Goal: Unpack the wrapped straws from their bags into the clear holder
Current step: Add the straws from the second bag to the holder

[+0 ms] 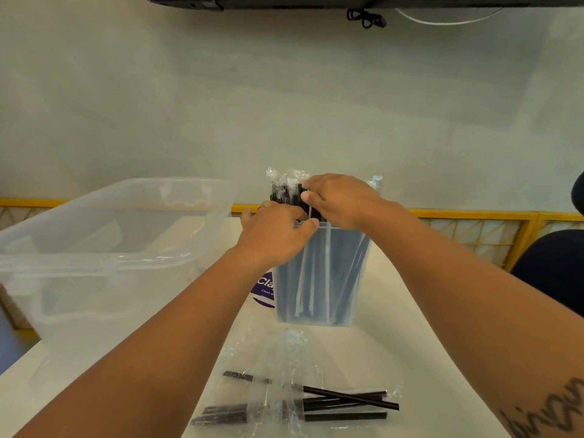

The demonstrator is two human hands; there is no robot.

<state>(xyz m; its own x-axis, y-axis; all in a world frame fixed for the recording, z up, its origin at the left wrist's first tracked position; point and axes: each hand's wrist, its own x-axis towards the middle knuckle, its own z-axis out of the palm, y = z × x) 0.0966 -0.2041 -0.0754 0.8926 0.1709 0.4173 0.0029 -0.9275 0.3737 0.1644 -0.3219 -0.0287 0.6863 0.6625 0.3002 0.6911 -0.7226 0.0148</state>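
Observation:
A clear rectangular holder stands upright in the middle of the white table, packed with black wrapped straws whose clear wrapper tops poke above its rim. My left hand is at the holder's top left edge, fingers curled around the straws there. My right hand lies over the top of the straws, fingers bent and pinching them near the middle. Near the front edge lies an opened clear bag with several black straws partly out of it.
A large clear plastic tub stands on the table to the left. A purple round label shows behind the holder's lower left. A yellow railing runs behind the table, and a dark chair is at the right.

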